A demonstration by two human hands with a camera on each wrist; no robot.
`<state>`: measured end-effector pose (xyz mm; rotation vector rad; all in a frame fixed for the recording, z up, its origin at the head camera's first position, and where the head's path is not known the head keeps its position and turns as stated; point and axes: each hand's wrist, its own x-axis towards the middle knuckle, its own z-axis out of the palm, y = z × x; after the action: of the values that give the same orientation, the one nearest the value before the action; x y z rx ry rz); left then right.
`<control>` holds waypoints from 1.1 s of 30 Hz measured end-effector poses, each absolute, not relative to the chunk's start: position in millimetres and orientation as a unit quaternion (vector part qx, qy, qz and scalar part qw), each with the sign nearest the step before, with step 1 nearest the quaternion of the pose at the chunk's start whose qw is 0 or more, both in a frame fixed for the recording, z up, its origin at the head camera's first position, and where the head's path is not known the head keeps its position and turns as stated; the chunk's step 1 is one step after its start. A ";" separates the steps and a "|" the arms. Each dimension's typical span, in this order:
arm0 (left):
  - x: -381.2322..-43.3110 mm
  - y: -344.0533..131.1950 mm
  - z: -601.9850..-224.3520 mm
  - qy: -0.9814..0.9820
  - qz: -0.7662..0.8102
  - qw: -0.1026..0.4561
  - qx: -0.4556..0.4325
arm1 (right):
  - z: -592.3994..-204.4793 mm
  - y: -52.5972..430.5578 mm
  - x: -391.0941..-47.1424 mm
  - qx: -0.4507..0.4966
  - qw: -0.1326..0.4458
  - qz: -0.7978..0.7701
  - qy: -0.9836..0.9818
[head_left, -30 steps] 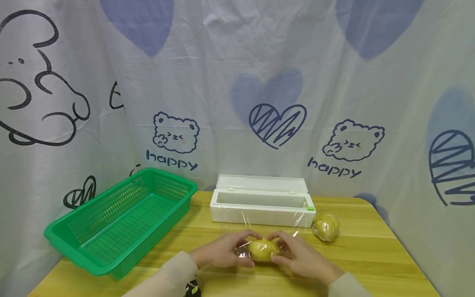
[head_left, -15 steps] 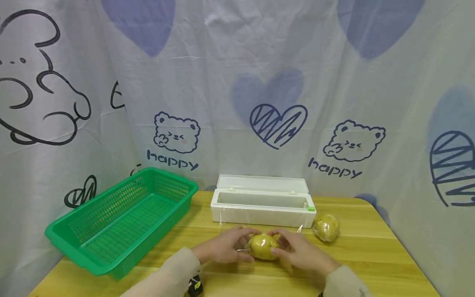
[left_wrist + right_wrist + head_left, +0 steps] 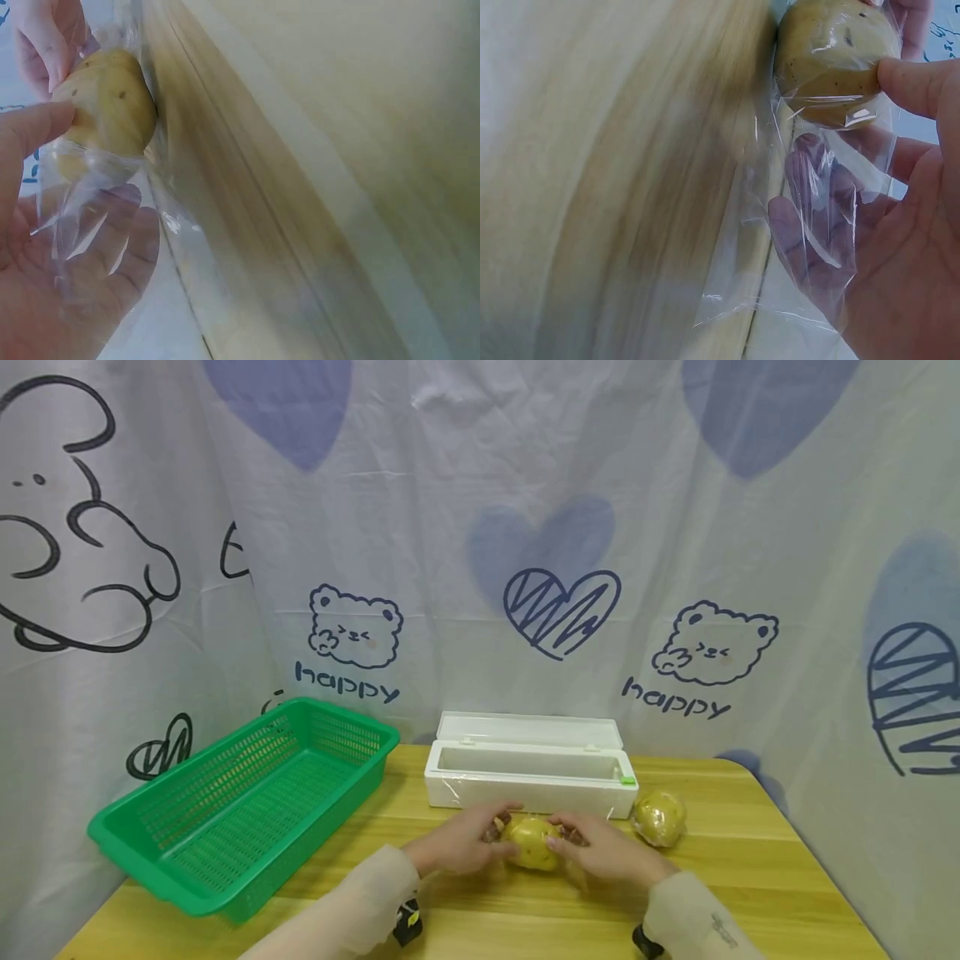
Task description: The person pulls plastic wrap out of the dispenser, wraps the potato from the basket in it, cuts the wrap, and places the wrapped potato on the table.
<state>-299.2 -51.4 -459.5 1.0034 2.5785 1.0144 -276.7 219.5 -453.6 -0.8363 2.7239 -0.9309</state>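
A yellow potato [image 3: 534, 843] with clear cling film [image 3: 810, 202] around it is between my two hands, in front of the white box. My left hand [image 3: 467, 841] grips its left end, thumb on the near side. On the right end my right hand [image 3: 611, 852] does the same, its thumb pressing the potato's face. In both wrist views, loose film trails from the potato's ends over the curled fingers. Film also reaches towards the white cling film box [image 3: 525, 793], whose lid stands open.
Right of the box lies another potato [image 3: 660, 818], wrapped in film. A green slider [image 3: 628, 781] sits at the box's right end. The green plastic basket [image 3: 247, 893] stands at the left of the wooden table [image 3: 750, 877]. A printed curtain [image 3: 480, 527] hangs behind.
Both hands have moved the potato away from me, closer to the box. The potato has turned over in the film, and the stretch of film before the box has grown shorter.
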 end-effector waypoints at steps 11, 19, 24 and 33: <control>-311.6 -51.6 -460.4 0.857 0.370 0.103 0.343 | -446.7 215.8 -272.8 -0.241 0.023 -0.281 0.929; -318.7 -52.5 -457.5 0.859 0.359 0.110 0.350 | -445.2 199.5 -266.1 -0.296 -0.120 -0.185 0.929; -320.7 -52.0 -459.8 0.855 0.367 0.117 0.346 | -451.1 195.1 -267.7 -0.300 -0.114 -0.181 0.929; -323.7 -50.8 -463.8 0.873 0.327 0.089 0.351 | -457.5 194.1 -274.1 -0.296 -0.108 -0.177 0.933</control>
<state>-323.7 -50.8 -463.8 1.0451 2.5973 0.9727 -274.1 194.1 -457.5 -0.9982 3.1497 -0.5988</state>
